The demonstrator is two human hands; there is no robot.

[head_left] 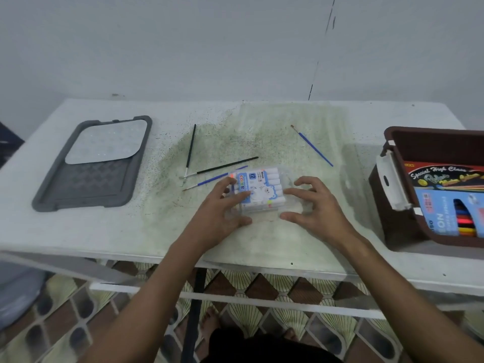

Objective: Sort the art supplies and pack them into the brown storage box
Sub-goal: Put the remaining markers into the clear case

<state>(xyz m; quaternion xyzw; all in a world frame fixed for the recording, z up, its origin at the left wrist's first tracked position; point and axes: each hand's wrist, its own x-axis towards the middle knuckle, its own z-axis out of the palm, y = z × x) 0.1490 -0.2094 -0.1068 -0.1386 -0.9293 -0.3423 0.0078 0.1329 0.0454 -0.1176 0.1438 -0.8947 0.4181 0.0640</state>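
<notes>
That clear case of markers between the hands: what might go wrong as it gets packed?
1. The marker case lies over the end of a blue brush; lifting it may drag or roll the brush.
2. The left hand and right hand hold it only by the edges with their fingers, so the smooth case might slip.
3. The brown box already holds two packs, so it may not lie flat.

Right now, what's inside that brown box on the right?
The brown storage box holds a dark watercolour pack and a blue case of coloured pens. Anything beneath them is covered, and the box's right part is out of frame.
</notes>
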